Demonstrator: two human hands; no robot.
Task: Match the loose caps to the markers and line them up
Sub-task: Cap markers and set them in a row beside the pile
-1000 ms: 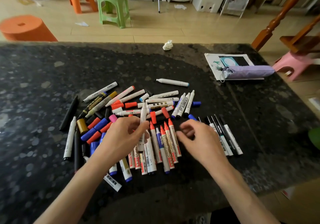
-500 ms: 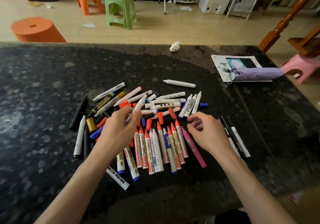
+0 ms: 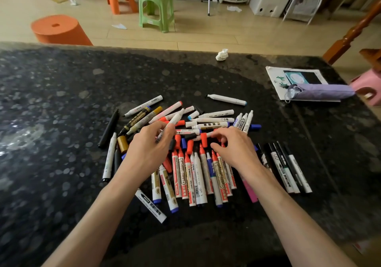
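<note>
Now: both hands low over the marker pile on the dark tabletop (image 3: 61,112).
Left hand (image 3: 148,150) palm down, forearm in from lower left; fingers pinch a white marker (image 3: 174,121), tilted up to the right. Right hand (image 3: 235,150) arched over loose red caps (image 3: 203,139), fingers curled down; whether they grip one, cannot tell. Row of markers (image 3: 198,176) lies between the wrists.

Two red-tipped markers (image 3: 182,176) in the row read "WhiteBoard" along their barrels; other print is illegible.
</note>
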